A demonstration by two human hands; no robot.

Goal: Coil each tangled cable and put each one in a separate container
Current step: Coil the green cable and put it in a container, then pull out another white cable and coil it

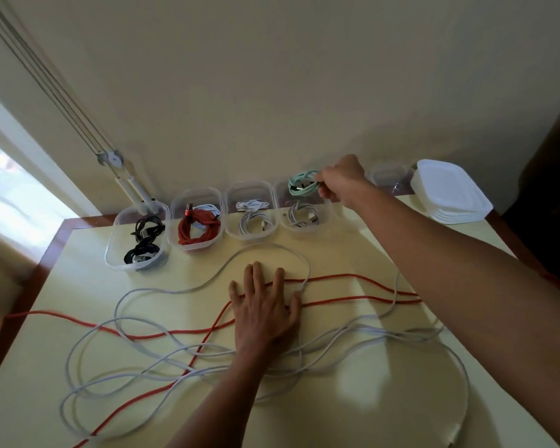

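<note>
Altogether five containers [250, 209] (four hold cables [198, 227]).

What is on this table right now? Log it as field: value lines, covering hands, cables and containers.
left hand: flat on the table, over the red cable
right hand: fingers grip mint coiled cable above the fourth container
loose cables: red cable, white cable, tangled
filled containers: four
empty container: far right
lids: stacked, right corner

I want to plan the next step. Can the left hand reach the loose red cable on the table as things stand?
Probably yes: the left hand lies flat and open on the table, its fingers already over the red cable, and nothing covers the cable there.
</note>
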